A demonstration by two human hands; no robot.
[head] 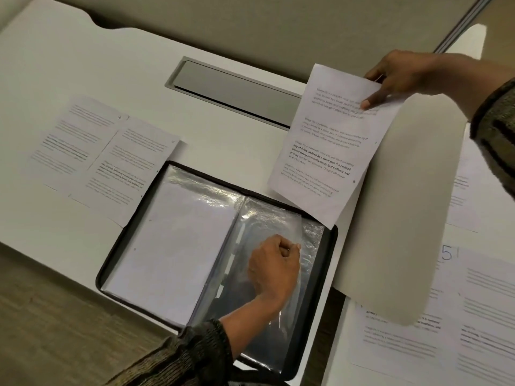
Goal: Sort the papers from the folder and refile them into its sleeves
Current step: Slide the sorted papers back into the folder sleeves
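A black zip folder (330, 252) lies open on the white desk, its clear sleeves showing. The left sleeve (172, 240) holds white paper. My left hand (274, 264) pinches the edge of a clear sleeve (267, 218) on the right side and lifts it a little. My right hand (398, 78) holds a printed sheet (326, 151) by its top right corner, in the air above the folder's upper right corner. The sheet hangs tilted, its text facing me.
Two printed sheets (92, 146) lie overlapping left of the folder. More printed sheets (459, 324), one marked 5, lie at the right on a second desk. A grey cable flap (231, 90) is set into the desk behind. A curved beige panel (395, 218) stands between the desks.
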